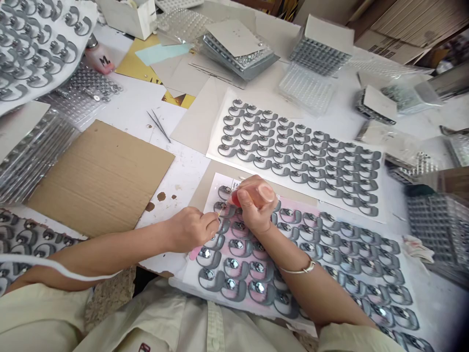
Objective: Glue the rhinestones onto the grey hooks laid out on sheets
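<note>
My right hand [252,215] is wrapped round a small clear bottle of pinkish-red liquid [262,189], tilted with its base toward me and its neck pointing down to the left. My left hand [196,226] pinches a thin stick with a pale fine tip [220,212]; a pink end [195,253] shows below the hand and seems to belong to it. Both hands are over a white, pink-stained sheet [216,182] bearing rows of grey curved pieces, each with a shiny stone [233,263]. The stick's tip is close to a piece in the upper left rows; whether it touches, I cannot tell.
Behind lies a second sheet of grey pieces [300,151]. To the left are a brown cardboard square [106,181], tweezers [159,125] and a pink bottle marked M [98,56]. Stacked trays of stones [238,51] and packed pieces [318,51] stand farther back.
</note>
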`<state>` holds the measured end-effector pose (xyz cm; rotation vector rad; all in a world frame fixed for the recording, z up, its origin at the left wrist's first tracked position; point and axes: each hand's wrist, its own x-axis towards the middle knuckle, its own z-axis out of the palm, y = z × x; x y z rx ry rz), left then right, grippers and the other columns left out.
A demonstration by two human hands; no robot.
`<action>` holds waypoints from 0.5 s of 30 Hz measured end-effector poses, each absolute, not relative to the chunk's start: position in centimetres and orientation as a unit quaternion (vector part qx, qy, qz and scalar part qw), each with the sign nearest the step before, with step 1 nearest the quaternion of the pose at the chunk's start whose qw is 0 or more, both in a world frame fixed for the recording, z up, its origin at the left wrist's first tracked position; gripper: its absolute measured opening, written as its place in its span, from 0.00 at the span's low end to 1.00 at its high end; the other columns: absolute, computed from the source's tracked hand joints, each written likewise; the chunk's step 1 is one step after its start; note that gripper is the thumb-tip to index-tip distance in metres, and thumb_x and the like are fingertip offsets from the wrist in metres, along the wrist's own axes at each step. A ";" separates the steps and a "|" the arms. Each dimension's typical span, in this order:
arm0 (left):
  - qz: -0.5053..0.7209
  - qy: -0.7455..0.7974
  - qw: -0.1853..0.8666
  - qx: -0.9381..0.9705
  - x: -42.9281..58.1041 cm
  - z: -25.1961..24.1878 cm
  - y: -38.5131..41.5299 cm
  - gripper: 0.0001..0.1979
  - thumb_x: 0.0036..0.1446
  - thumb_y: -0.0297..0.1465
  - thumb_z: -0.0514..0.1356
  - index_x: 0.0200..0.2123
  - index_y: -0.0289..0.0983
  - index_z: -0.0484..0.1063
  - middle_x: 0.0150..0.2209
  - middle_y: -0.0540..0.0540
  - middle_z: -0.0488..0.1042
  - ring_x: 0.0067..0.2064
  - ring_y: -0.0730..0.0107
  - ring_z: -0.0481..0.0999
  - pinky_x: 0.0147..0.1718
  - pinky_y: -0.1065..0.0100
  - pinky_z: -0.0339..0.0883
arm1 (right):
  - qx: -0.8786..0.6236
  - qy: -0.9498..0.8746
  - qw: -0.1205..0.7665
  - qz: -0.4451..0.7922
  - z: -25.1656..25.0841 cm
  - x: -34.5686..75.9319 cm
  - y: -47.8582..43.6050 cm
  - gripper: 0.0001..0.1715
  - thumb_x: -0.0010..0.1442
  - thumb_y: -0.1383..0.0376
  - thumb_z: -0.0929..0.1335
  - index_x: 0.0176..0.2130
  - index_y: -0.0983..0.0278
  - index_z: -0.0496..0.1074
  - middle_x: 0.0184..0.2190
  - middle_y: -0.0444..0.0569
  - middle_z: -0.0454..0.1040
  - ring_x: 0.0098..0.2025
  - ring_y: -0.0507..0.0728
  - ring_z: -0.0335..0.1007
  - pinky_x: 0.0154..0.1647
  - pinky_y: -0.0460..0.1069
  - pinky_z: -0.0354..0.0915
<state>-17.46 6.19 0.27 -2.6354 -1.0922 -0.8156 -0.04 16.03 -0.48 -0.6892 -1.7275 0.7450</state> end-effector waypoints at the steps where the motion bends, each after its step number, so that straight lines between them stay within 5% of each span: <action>1: -0.272 -0.367 0.088 -0.885 -17.5 0.3 6.2 0.08 0.63 0.23 0.53 0.31 0.32 0.70 0.35 0.42 0.79 0.20 0.74 0.70 0.17 0.68 0.67 | -0.287 -0.728 0.539 0.312 -0.5 -0.1 16.0 0.11 0.60 0.63 0.70 0.26 0.61 0.70 0.24 0.45 0.69 0.27 0.54 0.67 0.29 0.52 0.65; 15: -0.271 -0.362 0.093 -0.887 -17.6 0.6 6.3 0.10 0.62 0.20 0.51 0.33 0.31 0.71 0.34 0.41 0.80 0.21 0.73 0.72 0.18 0.69 0.67 | -0.267 -0.739 0.542 0.297 -0.1 -0.2 15.9 0.11 0.60 0.65 0.69 0.25 0.61 0.70 0.22 0.46 0.70 0.26 0.55 0.66 0.27 0.53 0.65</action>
